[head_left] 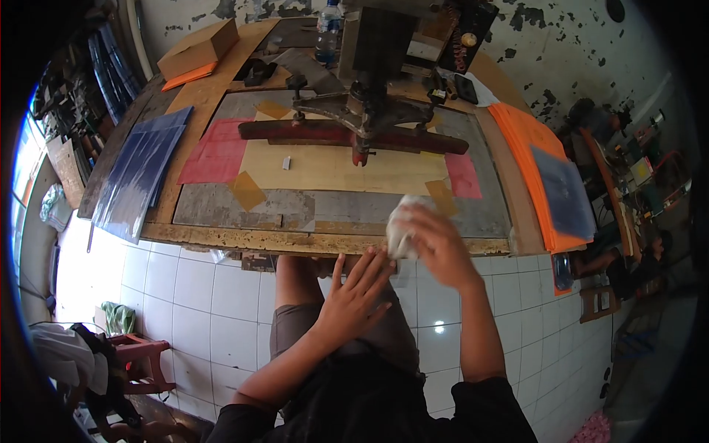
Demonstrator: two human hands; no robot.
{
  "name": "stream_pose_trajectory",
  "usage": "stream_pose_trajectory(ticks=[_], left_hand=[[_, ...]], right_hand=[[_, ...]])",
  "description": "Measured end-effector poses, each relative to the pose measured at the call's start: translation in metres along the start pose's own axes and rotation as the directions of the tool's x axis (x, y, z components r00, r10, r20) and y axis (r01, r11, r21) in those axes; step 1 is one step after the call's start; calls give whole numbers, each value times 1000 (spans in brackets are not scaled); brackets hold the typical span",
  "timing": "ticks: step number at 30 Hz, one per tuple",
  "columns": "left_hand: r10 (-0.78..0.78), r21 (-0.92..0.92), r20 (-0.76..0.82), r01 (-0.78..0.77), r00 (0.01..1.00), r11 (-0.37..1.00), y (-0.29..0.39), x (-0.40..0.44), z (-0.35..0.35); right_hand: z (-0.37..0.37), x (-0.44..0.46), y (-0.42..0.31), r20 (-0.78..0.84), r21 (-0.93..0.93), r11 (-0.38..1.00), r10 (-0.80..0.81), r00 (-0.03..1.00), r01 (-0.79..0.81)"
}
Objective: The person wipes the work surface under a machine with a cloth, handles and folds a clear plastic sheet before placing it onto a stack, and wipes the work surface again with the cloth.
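My right hand [437, 240] is closed around a crumpled white cloth [399, 232] at the front edge of the wooden table [244, 238]. Just left of it, my left hand [353, 294] lies with fingers spread, their tips at the table edge. Beyond the hands is a grey plate [340, 208] bearing a long pale-yellow sheet [325, 166], with tan tape pieces near its corners. Pink sheets [218, 151] lie at its ends. A machine head with a dark red bar [325, 136] stands over the yellow sheet and hides part of it.
Blue plastic-covered sheets [144, 166] lie at left; an orange stack [528, 148] with a clear blue sheet lies at right. A cardboard box [198, 50] and a water bottle [327, 33] stand at the back. Another person sits far right; a red stool [144, 362] is lower left.
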State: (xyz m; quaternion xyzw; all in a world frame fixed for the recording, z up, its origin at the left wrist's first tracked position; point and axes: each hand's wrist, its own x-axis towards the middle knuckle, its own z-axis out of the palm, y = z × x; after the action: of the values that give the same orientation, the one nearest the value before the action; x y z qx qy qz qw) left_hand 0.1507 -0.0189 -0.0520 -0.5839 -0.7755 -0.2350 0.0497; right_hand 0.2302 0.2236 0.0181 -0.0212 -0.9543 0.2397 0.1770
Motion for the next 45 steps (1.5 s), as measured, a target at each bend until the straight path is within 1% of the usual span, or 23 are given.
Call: stream_pose_trajectory(ticks=[2, 5, 7, 8, 11, 12, 14, 15, 16, 18, 21, 24, 25, 28, 29, 31, 32, 33, 35, 38, 40, 42, 45], left_hand=[[13, -4, -8, -13, 1000, 1000, 2, 4, -6], [20, 17, -17, -19, 1000, 1000, 4, 4, -6], [-31, 26, 92, 28, 995, 999, 1, -2, 6], [-57, 31, 145, 53, 988, 998, -1, -5, 11], [27, -2, -18, -27, 999, 1000, 1, 2, -7], [25, -5, -9, -25, 1000, 1000, 2, 1, -9], [24, -10, -3, -24, 1000, 1000, 3, 3, -11], [15, 2, 0, -15, 1000, 1000, 2, 3, -8], [9, 12, 5, -9, 1000, 1000, 1, 1, -3], [6, 22, 6, -7, 1000, 1000, 0, 0, 2], [18, 27, -13, -18, 1000, 999, 0, 0, 1], [23, 31, -27, -22, 999, 999, 1, 3, -4], [11, 23, -16, -11, 1000, 1000, 1, 0, 1], [6, 17, -6, -6, 1000, 1000, 1, 1, 2], [2, 15, -3, -2, 1000, 1000, 1, 0, 0], [3, 4, 18, -3, 1000, 1000, 1, 2, -6], [2, -5, 31, -2, 1000, 1000, 2, 2, -8], [-1, -10, 28, 1, 1000, 1000, 3, 1, -7], [2, -16, 17, -2, 1000, 1000, 2, 2, -6], [-5, -5, 13, 5, 1000, 1000, 4, 4, -6], [-15, -35, -5, 15, 1000, 999, 6, 8, -9], [-27, -52, -2, 27, 1000, 998, 5, 7, -11], [-22, -58, 14, 22, 1000, 998, 0, 4, -16]], right_hand=[[10, 14, 31, -181, -168, 978, 89, 979, -120], [46, 34, 1, -261, -300, 941, 78, 962, -158], [51, 45, -29, -46, -110, 986, -132, 990, 126], [50, 48, -39, 65, -16, 965, -261, 963, 263], [41, 69, 2, 18, -15, 978, -210, 978, 210], [46, 73, 8, -58, -114, 989, -102, 993, 95], [54, 80, 21, -240, -284, 947, 81, 967, -150], [70, 77, 15, -293, -390, 910, 21, 956, -139], [74, 76, -5, -229, -367, 925, 9, 973, -95], [78, 76, -21, -38, -180, 958, -233, 972, 222], [66, 85, -17, 0, -105, 976, -191, 982, 190], [80, 90, -19, -200, -309, 950, -15, 980, -48], [79, 87, -24, -156, -294, 956, -35, 987, -13], [59, 72, -25, 56, -59, 977, -201, 978, 204], [47, 66, -14, 31, -78, 973, -218, 976, 219], [21, 53, 22, -79, -104, 995, -19, 997, 10], [7, 44, 49, -166, -210, 972, 72, 984, -107], [-5, 35, 77, -262, -304, 925, 149, 954, -228], [-20, 16, 114, -376, -306, 826, 352, 857, -474], [-10, 5, 87, -302, -424, 829, 250, 920, -364], [6, -5, 27, -139, -255, 962, 67, 988, -101], [21, -18, -27, -45, -289, 956, -66, 997, 51], [17, -38, -21, -83, -241, 970, 0, 997, -20]])
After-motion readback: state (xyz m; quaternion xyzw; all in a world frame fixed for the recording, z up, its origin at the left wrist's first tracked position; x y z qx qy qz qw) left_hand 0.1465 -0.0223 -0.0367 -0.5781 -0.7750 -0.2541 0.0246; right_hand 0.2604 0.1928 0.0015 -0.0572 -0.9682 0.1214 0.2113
